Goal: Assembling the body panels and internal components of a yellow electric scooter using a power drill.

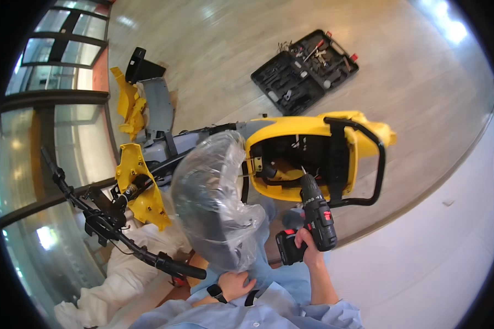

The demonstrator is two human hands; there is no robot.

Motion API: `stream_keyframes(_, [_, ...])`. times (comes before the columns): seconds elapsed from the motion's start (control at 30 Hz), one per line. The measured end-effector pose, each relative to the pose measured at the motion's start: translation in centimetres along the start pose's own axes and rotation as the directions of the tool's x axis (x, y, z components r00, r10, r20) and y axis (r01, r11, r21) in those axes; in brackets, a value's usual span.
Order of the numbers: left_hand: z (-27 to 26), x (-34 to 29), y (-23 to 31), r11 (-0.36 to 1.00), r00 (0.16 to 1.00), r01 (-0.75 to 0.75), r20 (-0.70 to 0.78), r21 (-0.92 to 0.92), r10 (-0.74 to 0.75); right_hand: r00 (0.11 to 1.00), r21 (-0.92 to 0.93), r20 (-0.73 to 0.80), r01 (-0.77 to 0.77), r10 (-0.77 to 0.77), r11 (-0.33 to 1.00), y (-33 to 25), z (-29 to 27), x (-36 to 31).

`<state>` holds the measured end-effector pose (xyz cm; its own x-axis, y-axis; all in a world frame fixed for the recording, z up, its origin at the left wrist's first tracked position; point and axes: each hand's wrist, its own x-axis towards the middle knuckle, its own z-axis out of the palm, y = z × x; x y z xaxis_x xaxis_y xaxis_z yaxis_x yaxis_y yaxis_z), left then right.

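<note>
My right hand [308, 248] grips a black and red cordless drill [317, 211] by its handle. Its bit points up into the open storage bay of a yellow scooter body [288, 125], beside the near rim. Close to my waist, my left hand [236, 285], with a dark watch on its wrist, rests with its fingers loosely extended and holds nothing. Just above it stands the scooter's seat [214, 203], raised and wrapped in clear plastic. Inside the bay, dark parts and a yellow piece show; whatever the bit's tip meets is hard to make out.
An open black tool case [304, 71] lies on the floor beyond the scooter. Black handlebars [132, 238] stretch across the left, with a yellow front panel [140, 183]. Loose yellow and grey panels [159, 104] lie farther off. A black rear rail [380, 164] juts out at right.
</note>
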<state>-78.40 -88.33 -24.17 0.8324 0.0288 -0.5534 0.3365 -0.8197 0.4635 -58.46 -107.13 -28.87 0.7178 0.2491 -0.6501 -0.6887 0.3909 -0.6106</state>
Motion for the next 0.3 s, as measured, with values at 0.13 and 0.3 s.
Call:
stream_keyframes(0.13, [0.9,0.3,-1.9,0.992,0.993,0.111,0.026,0.057,-0.113,0.987,0.027,0.158,-0.011,0.007,1.000,3.5,-0.9,1.6])
stream_keyframes(0.3, [4.1,3.3,-6.2,0.821,0.941,0.256,-0.063,-0.510,-0.333,0.949,-0.246,0.297,0.183,-0.105,0.952,9.6,-4.5,4.6])
